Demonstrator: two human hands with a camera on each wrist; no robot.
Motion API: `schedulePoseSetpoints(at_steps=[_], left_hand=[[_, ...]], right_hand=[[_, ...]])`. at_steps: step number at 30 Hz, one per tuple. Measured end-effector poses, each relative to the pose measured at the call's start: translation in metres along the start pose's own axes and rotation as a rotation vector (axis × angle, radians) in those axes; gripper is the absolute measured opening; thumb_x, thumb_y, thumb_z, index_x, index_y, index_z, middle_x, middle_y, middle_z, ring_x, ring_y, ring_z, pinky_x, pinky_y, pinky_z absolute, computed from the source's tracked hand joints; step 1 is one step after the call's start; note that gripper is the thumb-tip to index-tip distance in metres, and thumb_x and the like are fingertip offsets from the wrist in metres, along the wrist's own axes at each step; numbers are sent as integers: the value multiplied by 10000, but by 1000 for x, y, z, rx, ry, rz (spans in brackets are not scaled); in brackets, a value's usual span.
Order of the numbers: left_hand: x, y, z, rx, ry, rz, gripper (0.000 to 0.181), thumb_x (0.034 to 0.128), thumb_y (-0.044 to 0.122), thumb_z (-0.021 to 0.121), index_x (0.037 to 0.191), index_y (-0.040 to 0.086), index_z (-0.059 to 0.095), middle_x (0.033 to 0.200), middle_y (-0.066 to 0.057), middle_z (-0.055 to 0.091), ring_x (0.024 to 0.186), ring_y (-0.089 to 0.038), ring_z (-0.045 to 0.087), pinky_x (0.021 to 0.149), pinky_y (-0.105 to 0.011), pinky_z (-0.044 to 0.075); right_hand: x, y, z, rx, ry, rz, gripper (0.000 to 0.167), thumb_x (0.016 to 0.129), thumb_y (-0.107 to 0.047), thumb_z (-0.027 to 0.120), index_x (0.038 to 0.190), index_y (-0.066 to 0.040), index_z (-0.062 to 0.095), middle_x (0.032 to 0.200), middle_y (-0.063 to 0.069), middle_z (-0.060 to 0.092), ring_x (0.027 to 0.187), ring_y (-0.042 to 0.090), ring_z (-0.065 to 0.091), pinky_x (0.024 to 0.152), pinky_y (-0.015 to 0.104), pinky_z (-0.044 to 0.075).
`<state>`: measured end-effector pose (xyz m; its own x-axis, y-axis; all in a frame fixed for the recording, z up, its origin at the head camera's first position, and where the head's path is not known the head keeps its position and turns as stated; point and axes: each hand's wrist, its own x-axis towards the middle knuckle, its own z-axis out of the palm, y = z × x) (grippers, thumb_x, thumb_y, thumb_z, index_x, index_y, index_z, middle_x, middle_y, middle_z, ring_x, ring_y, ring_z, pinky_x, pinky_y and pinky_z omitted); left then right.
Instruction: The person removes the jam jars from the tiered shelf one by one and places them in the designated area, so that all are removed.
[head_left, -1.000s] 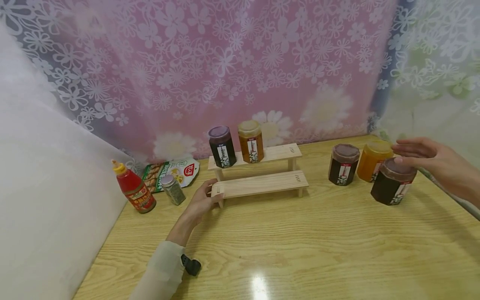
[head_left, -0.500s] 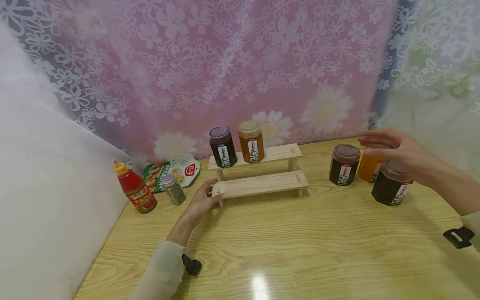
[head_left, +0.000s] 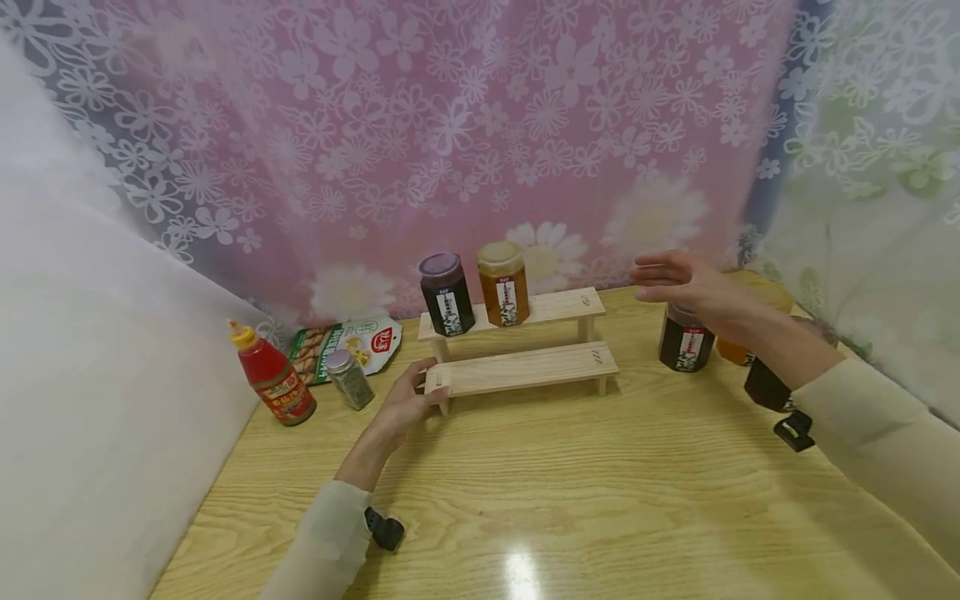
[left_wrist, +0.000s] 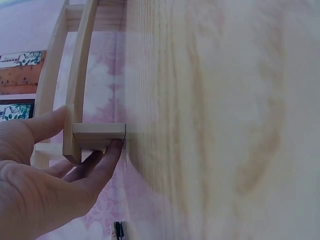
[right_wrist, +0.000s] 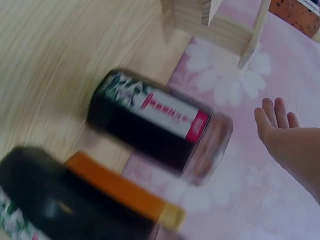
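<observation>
My left hand (head_left: 402,406) grips the left end of the lower step of a two-step wooden rack (head_left: 525,372). In the left wrist view the thumb lies on one side of the rack's end (left_wrist: 100,131) and the fingers on the other. On the upper step stand a dark jar (head_left: 447,296) and an amber jar (head_left: 503,287). My right hand (head_left: 697,292) is held above the nearest dark jar (head_left: 682,346), fingers extended and holding nothing. Behind that forearm, an amber jar (head_left: 731,352) and another dark jar (head_left: 767,387) are partly hidden.
To the left stand a red sauce bottle (head_left: 275,379) with a yellow cap and a small spice jar (head_left: 349,382). A green and white food packet (head_left: 375,340) lies behind them. A pink flowered curtain (head_left: 480,150) hangs along the table's (head_left: 480,500) back edge.
My right hand has moved left from the rightmost dark jar, past the amber jar, to above the left one of that group. My left hand stays on the rack.
</observation>
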<state>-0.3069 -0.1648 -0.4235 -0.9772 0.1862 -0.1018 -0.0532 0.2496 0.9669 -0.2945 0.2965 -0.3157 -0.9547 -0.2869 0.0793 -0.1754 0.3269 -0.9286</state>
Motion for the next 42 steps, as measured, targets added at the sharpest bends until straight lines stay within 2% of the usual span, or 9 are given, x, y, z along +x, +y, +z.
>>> schedulePoseSetpoints(at_steps=[3, 5, 6, 10, 21, 27, 34, 39, 42], left_hand=[[0, -1, 0, -6, -1, -5, 665, 1010, 59, 677, 1594, 92, 360, 1543, -256, 437, 1350, -404, 508, 1059, -532, 494], [0, -1, 0, -3, 5, -6, 661, 1009, 61, 680, 1591, 93, 367, 1543, -253, 440, 1346, -400, 514, 1049, -524, 502], [1, -1, 0, -4, 9, -6, 660, 1008, 60, 681, 1589, 95, 370, 1543, -250, 443, 1344, -396, 516, 1045, -519, 505], [2, -1, 0, -16, 12, -8, 666, 1003, 53, 686, 1589, 96, 372, 1547, -244, 444, 1342, -390, 522, 1038, -511, 511], [0, 0, 1, -10, 17, -5, 655, 1010, 61, 678, 1588, 80, 372, 1532, -264, 449, 1328, -400, 524, 1032, -524, 509], [0, 1, 2, -13, 21, -4, 659, 1003, 60, 688, 1586, 89, 381, 1526, -255, 459, 1307, -390, 538, 1022, -524, 514], [0, 0, 3, -7, 27, -5, 658, 1000, 61, 692, 1583, 80, 389, 1506, -260, 475, 1284, -381, 549, 1004, -501, 534], [0, 0, 2, 2, 33, -1, 657, 996, 69, 699, 1580, 82, 396, 1507, -256, 479, 1294, -382, 547, 1011, -505, 528], [1, 1, 2, 3, 34, 1, 663, 993, 74, 706, 1580, 87, 398, 1508, -249, 485, 1294, -377, 553, 1004, -493, 533]], right_hand=[[10, -1, 11, 61, -13, -2, 665, 1059, -224, 636, 1613, -103, 288, 1621, 170, 369, 1282, 219, 504, 1170, 584, 297], [18, -2, 19, 96, -16, -8, 675, 1054, -212, 644, 1612, -87, 286, 1616, 184, 369, 1361, 329, 454, 1185, 577, 280], [21, -3, 22, 120, -17, -10, 677, 1049, -198, 650, 1611, -79, 290, 1617, 190, 368, 1473, 333, 358, 1239, 600, 160], [35, -6, 37, 148, -23, -9, 675, 1037, -201, 671, 1601, -89, 316, 1609, 174, 391, 1491, 343, 347, 1247, 577, 171], [71, -11, 82, 178, -106, -18, 727, 1024, -187, 675, 1620, -53, 281, 1624, 216, 364, 1497, 390, 336, 1237, 598, 196], [89, -18, 109, 211, -48, -9, 779, 991, -155, 722, 1619, -36, 278, 1619, 225, 379, 1509, 372, 336, 1240, 548, 243], [105, -24, 139, 266, 13, 39, 801, 952, -146, 773, 1593, -66, 300, 1575, 206, 424, 1470, 367, 383, 1225, 567, 262], [114, -28, 157, 252, 90, 29, 827, 915, -148, 809, 1567, -41, 310, 1507, 208, 469, 1363, 372, 468, 1068, 524, 441], [119, -30, 166, 251, 124, 22, 846, 902, -143, 821, 1567, -50, 306, 1490, 189, 474, 1339, 362, 484, 1028, 506, 462]])
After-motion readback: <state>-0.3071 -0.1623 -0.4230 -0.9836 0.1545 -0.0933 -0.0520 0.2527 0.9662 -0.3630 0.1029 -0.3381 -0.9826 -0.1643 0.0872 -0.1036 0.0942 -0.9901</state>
